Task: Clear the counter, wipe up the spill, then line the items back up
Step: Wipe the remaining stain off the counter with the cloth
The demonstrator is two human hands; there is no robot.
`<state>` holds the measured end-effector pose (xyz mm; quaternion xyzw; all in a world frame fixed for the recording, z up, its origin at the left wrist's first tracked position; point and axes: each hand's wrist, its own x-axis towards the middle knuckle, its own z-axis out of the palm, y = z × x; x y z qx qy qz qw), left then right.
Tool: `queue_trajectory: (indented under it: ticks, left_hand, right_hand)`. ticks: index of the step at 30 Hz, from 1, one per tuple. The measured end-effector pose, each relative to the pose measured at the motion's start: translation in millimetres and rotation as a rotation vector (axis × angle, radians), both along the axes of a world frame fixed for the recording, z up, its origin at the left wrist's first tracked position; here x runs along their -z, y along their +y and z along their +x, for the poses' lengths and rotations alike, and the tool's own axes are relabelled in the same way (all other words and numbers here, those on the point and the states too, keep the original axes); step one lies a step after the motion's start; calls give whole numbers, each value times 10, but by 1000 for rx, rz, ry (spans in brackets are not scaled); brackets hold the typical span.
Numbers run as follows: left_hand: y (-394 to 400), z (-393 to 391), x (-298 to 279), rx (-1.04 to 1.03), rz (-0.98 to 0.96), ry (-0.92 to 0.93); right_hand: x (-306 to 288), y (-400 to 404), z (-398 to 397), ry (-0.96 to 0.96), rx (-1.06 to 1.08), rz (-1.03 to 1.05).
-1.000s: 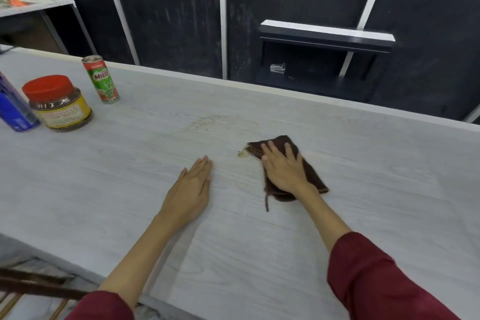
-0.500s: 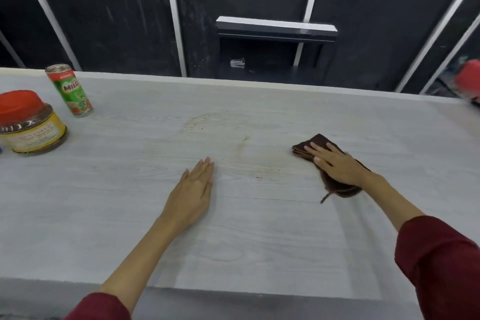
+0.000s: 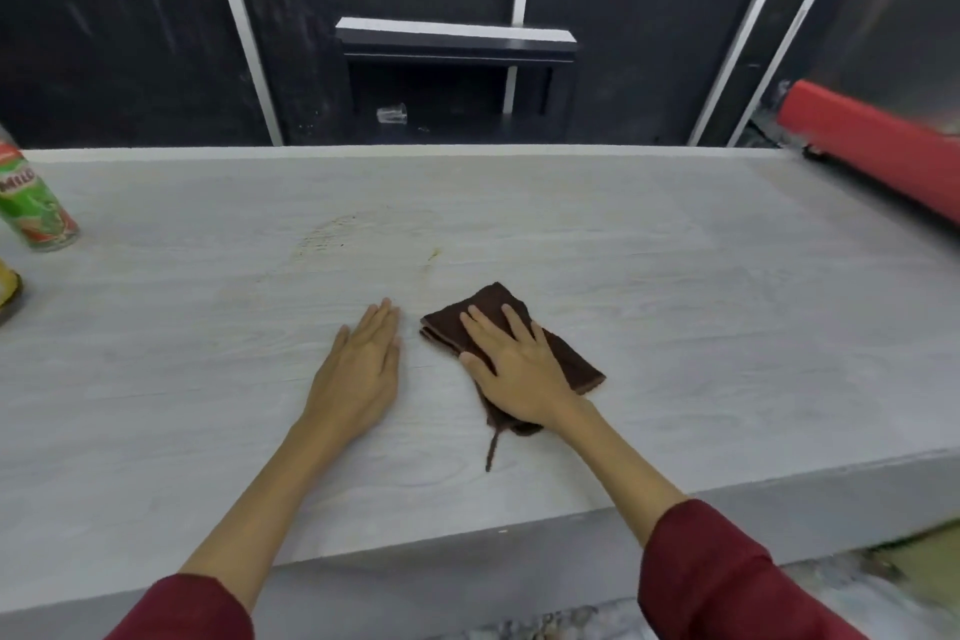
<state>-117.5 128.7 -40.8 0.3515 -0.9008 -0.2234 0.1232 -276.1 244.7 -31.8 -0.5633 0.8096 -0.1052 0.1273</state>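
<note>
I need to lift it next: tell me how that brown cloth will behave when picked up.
The brown cloth is probably floppy: it lies folded flat under the right hand, so the layers would likely fall open. It looks light, and its loose thread would dangle.

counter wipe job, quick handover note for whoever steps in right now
Right hand: flat, fingers spread, pressing the brown cloth on the counter.
Left hand: flat on the bare counter beside the cloth, holding nothing.
Items: Milo can upright at far left, a jar just in view at the left edge.
Done: middle of the counter cleared, wiping under way.
Left: a faint brownish stain and a small smear beyond the hands; then line the items back up.
</note>
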Motion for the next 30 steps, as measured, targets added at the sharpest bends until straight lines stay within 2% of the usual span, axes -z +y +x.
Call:
queue_trajectory:
  ticks: [3, 5, 7, 10, 15, 20, 24, 27, 30]
  left_hand:
    - [-7, 51, -2, 20, -6, 9]
    - [-27, 114, 11, 16, -6, 6]
    - [-55, 182, 31, -2, -8, -2]
    - [-117, 262, 54, -37, -8, -8]
    - [-228, 288, 48, -79, -16, -30]
    - [-282, 341, 34, -145, -17, -7]
    - [-289, 358, 7, -124, -8, -15]
    - [-269, 268, 5, -91, -9, -20]
    - [-226, 162, 21, -90, 5, -10]
  right_hand:
    - [-14, 426, -157, 128, 37, -16]
    - [-19, 687, -281, 222, 174, -1]
    - [-29, 757, -242, 207, 291, 50]
    - [14, 486, 40, 142, 340, 50]
    - [78, -402, 369, 87, 324, 0]
    - [47, -946, 655, 51, 170, -9]
    - [86, -581, 318, 91, 182, -50]
    - [134, -163, -183, 158, 359, -81]
    - [98, 33, -758, 107, 531, -45]
